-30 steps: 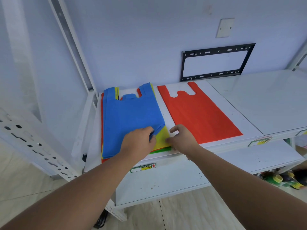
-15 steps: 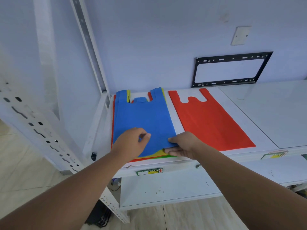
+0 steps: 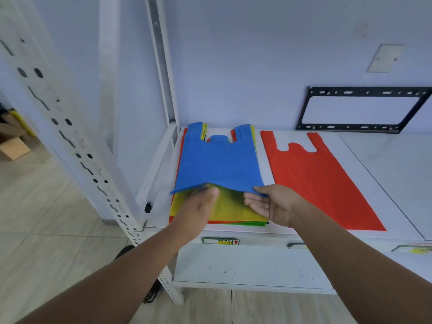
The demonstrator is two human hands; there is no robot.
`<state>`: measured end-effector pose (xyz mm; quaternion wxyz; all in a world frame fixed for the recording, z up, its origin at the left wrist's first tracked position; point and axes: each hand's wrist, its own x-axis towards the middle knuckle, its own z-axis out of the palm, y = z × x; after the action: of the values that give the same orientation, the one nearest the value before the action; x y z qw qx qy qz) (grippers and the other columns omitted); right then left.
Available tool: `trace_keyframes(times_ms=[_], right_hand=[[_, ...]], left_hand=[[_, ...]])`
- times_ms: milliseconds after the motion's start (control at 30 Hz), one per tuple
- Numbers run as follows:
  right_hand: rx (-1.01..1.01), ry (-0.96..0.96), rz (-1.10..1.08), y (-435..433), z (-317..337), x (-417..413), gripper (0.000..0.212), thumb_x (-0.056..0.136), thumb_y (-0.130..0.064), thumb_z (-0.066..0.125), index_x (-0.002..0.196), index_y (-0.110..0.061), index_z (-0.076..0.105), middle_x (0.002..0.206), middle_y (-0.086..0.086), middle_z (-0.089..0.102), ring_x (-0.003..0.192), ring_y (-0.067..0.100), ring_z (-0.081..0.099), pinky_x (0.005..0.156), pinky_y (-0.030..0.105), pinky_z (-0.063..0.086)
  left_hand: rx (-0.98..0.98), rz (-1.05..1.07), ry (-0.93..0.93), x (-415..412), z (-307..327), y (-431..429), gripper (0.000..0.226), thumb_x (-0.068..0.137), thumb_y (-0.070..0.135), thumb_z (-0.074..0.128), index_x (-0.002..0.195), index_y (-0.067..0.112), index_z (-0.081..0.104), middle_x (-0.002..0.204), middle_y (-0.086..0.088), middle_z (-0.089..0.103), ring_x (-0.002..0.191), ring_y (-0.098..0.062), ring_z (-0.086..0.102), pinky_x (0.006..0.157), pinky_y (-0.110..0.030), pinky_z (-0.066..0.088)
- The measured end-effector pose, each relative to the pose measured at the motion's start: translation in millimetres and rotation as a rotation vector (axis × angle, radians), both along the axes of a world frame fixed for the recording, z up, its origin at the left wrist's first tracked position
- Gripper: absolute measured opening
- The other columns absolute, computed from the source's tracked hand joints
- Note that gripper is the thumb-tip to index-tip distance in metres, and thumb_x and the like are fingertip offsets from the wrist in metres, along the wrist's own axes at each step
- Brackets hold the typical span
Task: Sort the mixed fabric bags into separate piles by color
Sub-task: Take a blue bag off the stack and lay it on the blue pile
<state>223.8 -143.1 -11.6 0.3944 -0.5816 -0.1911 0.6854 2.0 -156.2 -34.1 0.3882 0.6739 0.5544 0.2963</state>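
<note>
My right hand (image 3: 272, 205) pinches the near corner of the blue bag (image 3: 219, 163) atop the mixed stack (image 3: 236, 212) on the bench (image 3: 385, 160) — my left hand (image 3: 198, 206) slides open-fingered beneath it — left of the red bag (image 3: 315, 178).

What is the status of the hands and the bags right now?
Right hand pinching blue bag at near corner, edge lifted. Left hand open, under that edge on yellow bag. Red bag alone, flat on shelf. Nothing in the way.

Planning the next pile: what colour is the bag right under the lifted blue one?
Yellow bag, clearest in the head view.
</note>
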Motion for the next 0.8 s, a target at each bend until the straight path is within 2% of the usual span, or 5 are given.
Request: trace_keyframes(times_ms=[200, 333, 433, 633, 800], right_hand=[[-0.038, -0.236, 0.221, -9.6, -8.2, 21.2, 0.024, 0.100, -0.019, 0.052, 0.112, -0.002, 0.065, 0.095, 0.013, 0.078, 0.078, 0.020, 0.076, 0.062, 0.027, 0.060], [-0.089, -0.263, 0.289, -9.7, -12.0, 26.5, 0.027, 0.101, -0.022, 0.049, 0.118, -0.003, 0.060, 0.094, 0.013, 0.077, 0.082, 0.022, 0.076, 0.066, 0.029, 0.060], [-0.098, -0.295, 0.340, -6.2, -11.7, 27.3, 0.030, 0.100, -0.025, 0.047, 0.118, -0.003, 0.058, 0.092, 0.015, 0.075, 0.086, 0.025, 0.075, 0.067, 0.030, 0.060], [-0.005, -0.457, 0.269, 14.0, -9.9, 24.8, 0.028, 0.098, -0.024, 0.057, 0.115, -0.002, 0.060, 0.095, 0.018, 0.076, 0.075, 0.026, 0.075, 0.062, 0.034, 0.061], [-0.048, -0.495, 0.403, 22.4, -11.1, 28.5, 0.025, 0.091, -0.017, 0.059, 0.111, -0.002, 0.063, 0.084, 0.011, 0.075, 0.070, 0.023, 0.071, 0.067, 0.033, 0.058]], left_hand=[[-0.646, 0.459, -0.910, -24.3, 19.3, 33.5, 0.053, 0.097, 0.055, 0.052, 0.129, 0.013, 0.056, 0.112, -0.020, 0.073, 0.102, -0.032, 0.071, 0.083, -0.040, 0.058], [-0.792, 0.423, -0.783, -31.7, 21.2, 38.9, 0.039, 0.098, 0.031, 0.057, 0.128, 0.006, 0.055, 0.105, -0.028, 0.074, 0.094, -0.039, 0.075, 0.072, -0.042, 0.064], [-0.854, 0.406, -0.737, -37.8, 19.5, 40.1, 0.045, 0.097, 0.040, 0.055, 0.123, 0.003, 0.060, 0.105, -0.024, 0.075, 0.097, -0.035, 0.074, 0.075, -0.042, 0.061], [-0.748, 0.448, -0.471, -45.8, 12.8, 43.2, 0.032, 0.097, 0.017, 0.061, 0.126, 0.004, 0.058, 0.115, -0.016, 0.070, 0.088, -0.026, 0.072, 0.052, -0.031, 0.059], [-0.801, 0.350, -0.374, -49.9, 16.8, 47.0, 0.031, 0.090, 0.013, 0.055, 0.121, 0.010, 0.061, 0.109, -0.010, 0.071, 0.086, -0.024, 0.071, 0.055, -0.030, 0.058]])
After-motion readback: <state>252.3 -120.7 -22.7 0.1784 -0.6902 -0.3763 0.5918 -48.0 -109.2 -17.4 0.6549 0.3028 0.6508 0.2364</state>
